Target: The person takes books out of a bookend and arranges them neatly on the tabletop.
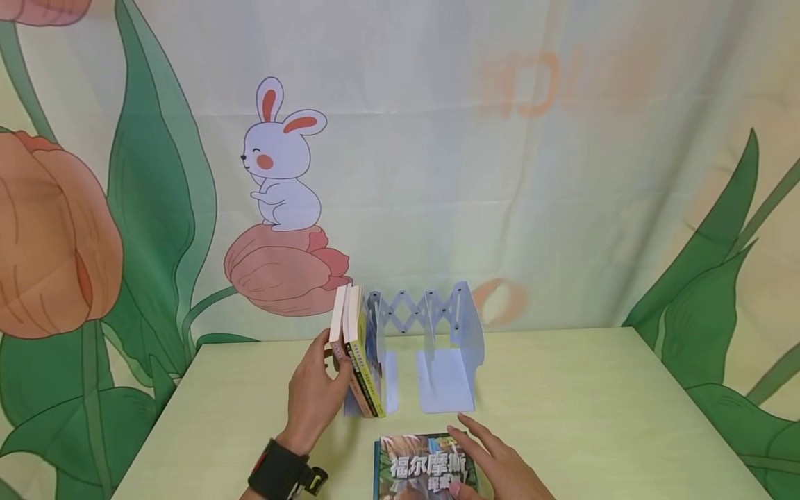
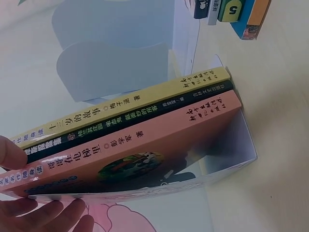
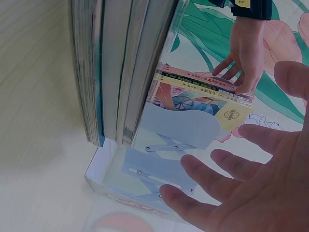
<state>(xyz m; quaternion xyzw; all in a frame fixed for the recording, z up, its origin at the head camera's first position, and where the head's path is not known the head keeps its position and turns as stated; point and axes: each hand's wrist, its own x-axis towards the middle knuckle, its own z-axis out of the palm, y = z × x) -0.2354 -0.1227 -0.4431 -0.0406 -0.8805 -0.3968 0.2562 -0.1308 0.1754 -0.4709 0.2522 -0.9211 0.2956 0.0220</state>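
In the head view, desk (image 1: 562, 403) and stack (image 1: 400, 479) are cut off toward the near edge; the rack (image 1: 448, 392) is partly hidden by books (image 1: 357, 347).

Across the middle of the left wrist view lay a yellow book (image 2: 154, 94), a near-black book (image 2: 164, 103) and a pink book (image 2: 169, 120). In the head view, the rack (image 1: 446, 385) was pale blue, the table (image 1: 562, 389) yellowish green; the curtain (image 1: 400, 173) bore green leaves (image 1: 156, 160), orange tulips (image 1: 53, 236) and — upper left — a white rabbit (image 1: 287, 198).
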